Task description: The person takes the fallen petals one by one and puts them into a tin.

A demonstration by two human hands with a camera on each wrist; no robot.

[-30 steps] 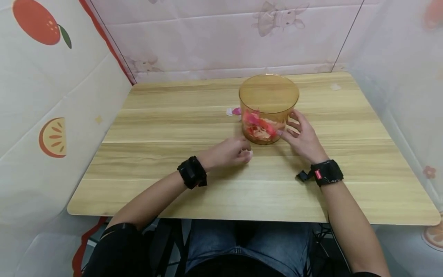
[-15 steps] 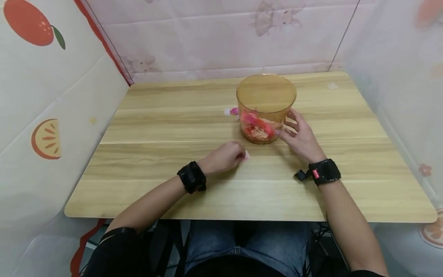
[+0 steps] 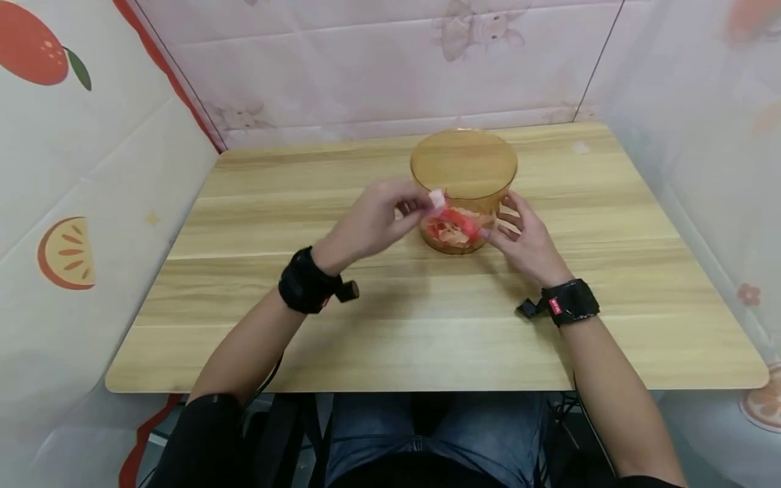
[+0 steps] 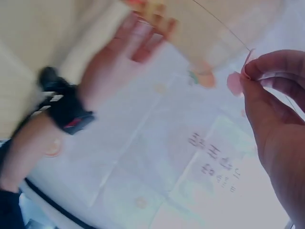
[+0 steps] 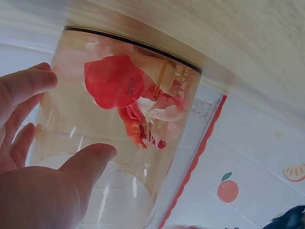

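- Left hand [image 3: 369,224]: pinching a pale petal [image 3: 436,198] at the fingertips, just beside the jar [image 3: 464,163] rim
- Right hand [image 3: 529,240]: fingers spread, relaxed, resting against the jar's side

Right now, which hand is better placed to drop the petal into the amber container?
Left. The left hand already pinches the pale petal at the container rim; the right hand rests against its side, likely steadying it.
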